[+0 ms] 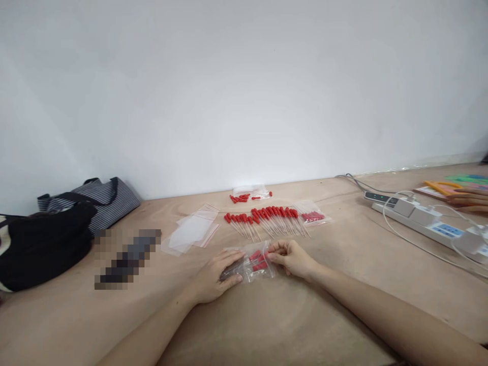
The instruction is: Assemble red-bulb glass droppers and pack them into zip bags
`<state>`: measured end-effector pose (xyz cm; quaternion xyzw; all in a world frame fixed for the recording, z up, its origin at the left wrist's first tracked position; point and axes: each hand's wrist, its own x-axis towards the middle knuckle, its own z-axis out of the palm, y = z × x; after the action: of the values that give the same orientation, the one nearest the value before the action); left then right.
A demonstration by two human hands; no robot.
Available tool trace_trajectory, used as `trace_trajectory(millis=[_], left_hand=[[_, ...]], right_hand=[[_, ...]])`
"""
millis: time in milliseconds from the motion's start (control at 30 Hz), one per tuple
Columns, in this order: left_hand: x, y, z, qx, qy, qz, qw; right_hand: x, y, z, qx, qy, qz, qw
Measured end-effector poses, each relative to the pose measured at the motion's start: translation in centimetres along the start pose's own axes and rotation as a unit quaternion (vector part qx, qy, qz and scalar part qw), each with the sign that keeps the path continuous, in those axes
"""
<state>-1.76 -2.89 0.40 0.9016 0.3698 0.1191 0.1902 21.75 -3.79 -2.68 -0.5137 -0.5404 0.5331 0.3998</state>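
Note:
A small clear plastic bag (249, 277) lies on the table in front of me, with several red pieces (260, 266) inside it. Over its left end rests my left hand (218, 274), thumb and fingers on either side of the plastic. My right hand (288, 258) pinches the bag's right end, close to a red piece; its fingertips are partly hidden. Just beyond the hands, thin pale sticks with red heads (280, 218) are laid out in a row. Flat empty clear bags (192, 229) lie to the left of them.
Farther back are loose red pieces (240, 198) beside another bag. A filled bag (314, 216) lies right of the sticks. At right is a white power strip (427, 223) with cables, then another person's hand (470, 198). Black and striped bags (110, 201) stand left.

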Motion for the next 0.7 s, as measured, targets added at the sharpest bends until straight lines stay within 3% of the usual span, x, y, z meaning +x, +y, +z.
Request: trace_trajectory(millis=[233, 400, 500, 633, 700], left_hand=[[0.0, -0.2, 0.0, -0.011, 0.004, 0.004, 1.000], [0.0, -0.2, 0.2, -0.016, 0.008, 0.012, 1.000], [0.1, -0.5, 0.4, -0.039, 0.021, 0.011, 0.999], [1.5, -2.0, 0.2, -0.048, 0.087, -0.002, 0.995], [2.9, -3.3, -0.4, 0.040, 0.133, -0.021, 0.990]], right_hand=[[0.1, -0.1, -0.1, -0.094, -0.047, 0.014, 0.994], [0.2, 0.2, -0.1, -0.200, -0.001, -0.137, 0.970], [0.5, 0.5, -0.6, -0.204, -0.032, -0.156, 0.966], [0.7, 0.8, -1.5, -0.156, -0.060, -0.123, 0.978], [0.6, 0.9, -1.8, -0.146, -0.061, -0.116, 0.980]])
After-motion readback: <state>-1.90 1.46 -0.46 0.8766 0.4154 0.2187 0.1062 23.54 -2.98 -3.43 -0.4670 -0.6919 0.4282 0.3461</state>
